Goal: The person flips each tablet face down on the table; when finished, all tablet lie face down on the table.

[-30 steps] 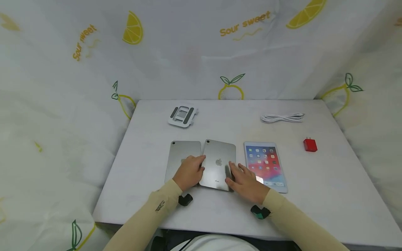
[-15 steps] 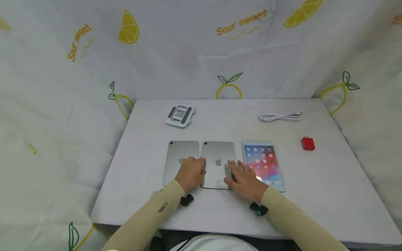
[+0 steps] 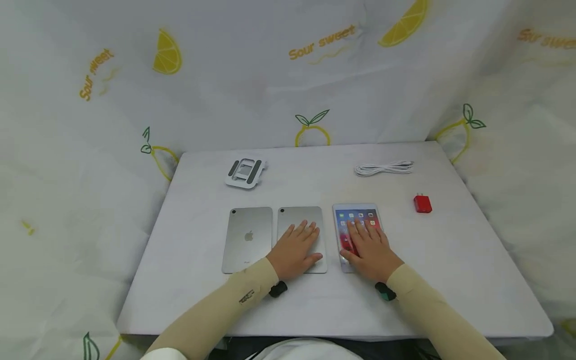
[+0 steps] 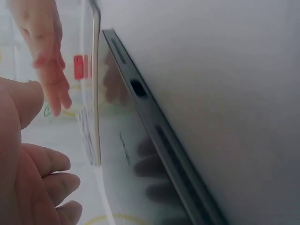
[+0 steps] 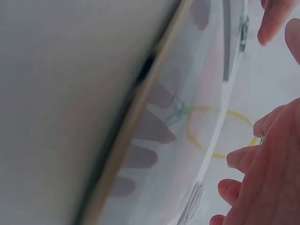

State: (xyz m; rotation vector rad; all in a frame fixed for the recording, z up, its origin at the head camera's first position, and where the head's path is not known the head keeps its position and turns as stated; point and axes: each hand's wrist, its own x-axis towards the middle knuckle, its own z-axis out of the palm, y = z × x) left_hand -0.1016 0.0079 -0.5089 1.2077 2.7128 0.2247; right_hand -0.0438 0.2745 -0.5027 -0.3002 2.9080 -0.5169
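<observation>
2 tablet backs (image 3: 247, 241) (image 3: 298, 215) look like smooth, glossy metal.

On the white bench (image 3: 180, 300) in my feed, a silver tablet (image 3: 247, 247) and a second silver tablet (image 3: 299, 215) lie backs-up, just beside a lit white tablet (image 3: 342, 232). Beyond, I see a stand (image 3: 254, 171) left, a cable bundle (image 3: 383, 168) right, a red charger (image 3: 422, 204) nearer.

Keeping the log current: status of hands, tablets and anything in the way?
Left hand hovers over middle silver tablet; right hand over lit tablet. Leftmost iPad face down, uncovered. No obstruction seen; red charger lies apart.
</observation>
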